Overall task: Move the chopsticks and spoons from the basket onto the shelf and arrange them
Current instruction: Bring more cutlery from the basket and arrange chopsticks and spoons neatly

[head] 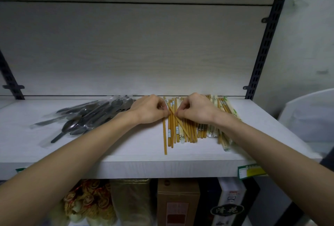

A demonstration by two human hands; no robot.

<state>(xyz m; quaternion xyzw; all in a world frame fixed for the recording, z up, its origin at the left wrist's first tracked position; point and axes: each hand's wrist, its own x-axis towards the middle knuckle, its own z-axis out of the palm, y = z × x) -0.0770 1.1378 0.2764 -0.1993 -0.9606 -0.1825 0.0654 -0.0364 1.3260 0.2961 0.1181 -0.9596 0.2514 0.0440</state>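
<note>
1. Head view: fingertips of the right hand curled in and pinching a slanted chopstick lying crosswise over the row.
2. Left hand curled the same way, pinching at the same stick's upper end, right at the left edge of the pile. Hands nearly touching each other.
3. Around the fingers: wooden chopsticks laid mostly parallel, front to back, on the white shelf. One single chopstick off the left side, poking out closer to the front edge.
4. Further right: wrapped chopsticks in clear sleeves, a bit fanned out, partly hidden under the right forearm.
5. Well left of all that: wrapped metal spoons in a loose messy heap. Not lined up yet.
6. No basket in sight.
7. Handling guess: light, stiff, thin, prone to rolling. Probably best pinched near the middle or at both ends, then swung in line with the rest. Plastic sleeves likely slippery, so easy to scatter the neighbors with a careless nudge.
8. Below the shelf: boxes and packaged goods, plus a price tag on the shelf's front lip.
</note>
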